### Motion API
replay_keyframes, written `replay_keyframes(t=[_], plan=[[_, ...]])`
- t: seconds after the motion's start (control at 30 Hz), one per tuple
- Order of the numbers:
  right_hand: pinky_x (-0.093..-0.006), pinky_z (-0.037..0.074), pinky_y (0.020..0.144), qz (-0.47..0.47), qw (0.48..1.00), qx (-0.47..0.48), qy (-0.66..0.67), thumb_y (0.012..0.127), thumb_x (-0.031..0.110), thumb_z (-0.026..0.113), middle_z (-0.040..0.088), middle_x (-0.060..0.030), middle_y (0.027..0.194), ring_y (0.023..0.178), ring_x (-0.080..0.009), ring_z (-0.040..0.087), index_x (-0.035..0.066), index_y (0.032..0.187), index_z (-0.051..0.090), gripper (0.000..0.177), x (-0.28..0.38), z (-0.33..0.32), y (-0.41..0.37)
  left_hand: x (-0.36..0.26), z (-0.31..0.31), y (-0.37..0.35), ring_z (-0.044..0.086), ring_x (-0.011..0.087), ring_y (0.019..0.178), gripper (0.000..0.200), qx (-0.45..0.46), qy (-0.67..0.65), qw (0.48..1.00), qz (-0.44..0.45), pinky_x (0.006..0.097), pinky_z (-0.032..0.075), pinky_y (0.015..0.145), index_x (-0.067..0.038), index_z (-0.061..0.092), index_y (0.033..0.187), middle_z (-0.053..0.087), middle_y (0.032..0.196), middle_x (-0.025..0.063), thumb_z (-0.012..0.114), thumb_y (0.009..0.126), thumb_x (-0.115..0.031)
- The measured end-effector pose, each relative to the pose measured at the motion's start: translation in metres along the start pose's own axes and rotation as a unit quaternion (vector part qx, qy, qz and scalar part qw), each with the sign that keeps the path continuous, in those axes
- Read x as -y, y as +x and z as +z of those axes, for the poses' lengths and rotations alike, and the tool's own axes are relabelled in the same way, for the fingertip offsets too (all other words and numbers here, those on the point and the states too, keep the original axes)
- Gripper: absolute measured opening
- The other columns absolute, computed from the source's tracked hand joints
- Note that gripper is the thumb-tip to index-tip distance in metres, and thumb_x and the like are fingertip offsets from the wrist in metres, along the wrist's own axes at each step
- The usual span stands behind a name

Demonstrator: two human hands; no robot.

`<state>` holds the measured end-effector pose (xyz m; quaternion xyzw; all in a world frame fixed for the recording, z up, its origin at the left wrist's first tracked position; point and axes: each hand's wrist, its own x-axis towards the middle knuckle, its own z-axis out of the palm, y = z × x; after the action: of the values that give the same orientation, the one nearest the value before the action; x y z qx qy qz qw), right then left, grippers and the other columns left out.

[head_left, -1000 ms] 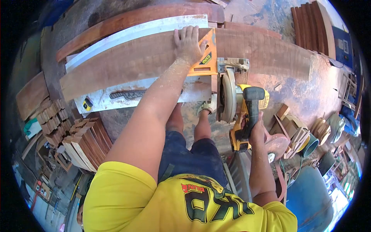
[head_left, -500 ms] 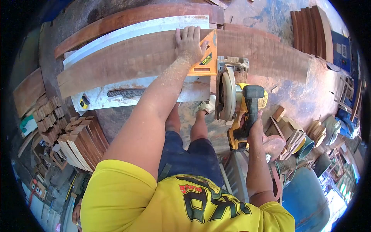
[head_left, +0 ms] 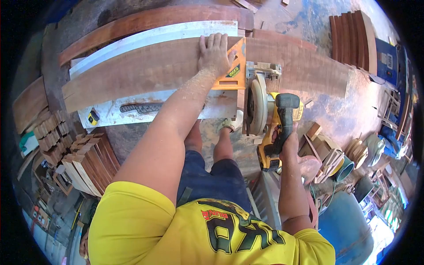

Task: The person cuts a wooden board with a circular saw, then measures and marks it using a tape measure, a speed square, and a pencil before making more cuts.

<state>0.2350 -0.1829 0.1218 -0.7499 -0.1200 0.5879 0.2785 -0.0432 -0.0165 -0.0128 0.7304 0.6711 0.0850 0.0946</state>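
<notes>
A long brown board (head_left: 145,68) lies across a white sheet-like surface (head_left: 176,112). My left hand (head_left: 215,55) holds an orange speed square (head_left: 229,83) down on it, thumb against the square and fingers stretched to the board's far edge. In my right hand (head_left: 289,143) is the rear handle of a yellow and black cordless circular saw (head_left: 279,112). Its base plate (head_left: 269,68) overlaps the board's near part, right beside the square's right edge. The guard hides the lower blade.
A tape measure (head_left: 92,117) and a dark, long-handled flat tool (head_left: 141,107) lie on the white surface. Stacked wood pieces (head_left: 90,163) stand at left, dark planks (head_left: 353,42) at upper right. A blue container (head_left: 346,225) sits low right, near wood offcuts (head_left: 329,157).
The circular saw has moved slightly farther onto the board along the square. My left hand and the square keep their place on the board. The whole view has shifted a little.
</notes>
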Motion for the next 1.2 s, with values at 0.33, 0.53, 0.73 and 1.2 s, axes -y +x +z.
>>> replay_keyframes(t=[0.33,0.53,0.73,1.2], plan=[[-0.029,0.047,0.055,-0.007,1.0,-0.022,-0.014,0.1,0.062,0.027,0.058,-0.0095,0.066,0.056,-0.0189,0.057,0.0,0.093,0.061,0.071,0.005,0.004,0.01,0.001,0.001,0.001,0.034,0.029,0.134,0.064,0.011,0.003,1.0,-0.003,0.0581,0.011,0.115,-0.004,0.038,0.142,0.043,0.137,0.0158,0.05,0.095,-0.044],[-0.0294,0.047,0.055,0.001,1.0,-0.013,0.017,0.099,0.063,0.028,0.058,-0.0092,0.065,0.056,-0.0189,0.056,0.001,0.092,0.061,0.071,0.016,0.012,0.01,-0.001,-0.008,0.002,0.034,0.0289,0.133,0.064,0.032,-0.007,0.999,-0.006,0.0581,0.012,0.115,-0.003,0.037,0.141,0.043,0.135,0.0149,0.052,0.094,-0.043],[-0.0296,0.047,0.054,-0.002,1.0,0.002,-0.002,0.101,0.06,0.028,0.058,-0.009,0.067,0.056,-0.0186,0.056,0.002,0.094,0.06,0.066,0.021,0.014,0.012,0.0,-0.004,0.002,0.034,0.0292,0.132,0.065,0.023,-0.018,1.0,-0.008,0.058,0.012,0.115,-0.003,0.037,0.141,0.043,0.134,0.0144,0.055,0.092,-0.042],[-0.0317,0.048,0.053,-0.018,1.0,0.01,0.017,0.1,0.062,0.03,0.062,-0.0102,0.073,0.056,-0.0191,0.057,-0.001,0.098,0.061,0.07,0.028,0.017,0.023,0.0,-0.004,0.002,0.033,0.0293,0.133,0.064,0.026,-0.032,0.999,-0.004,0.0586,0.011,0.115,-0.003,0.037,0.14,0.041,0.134,0.0146,0.054,0.093,-0.043]])
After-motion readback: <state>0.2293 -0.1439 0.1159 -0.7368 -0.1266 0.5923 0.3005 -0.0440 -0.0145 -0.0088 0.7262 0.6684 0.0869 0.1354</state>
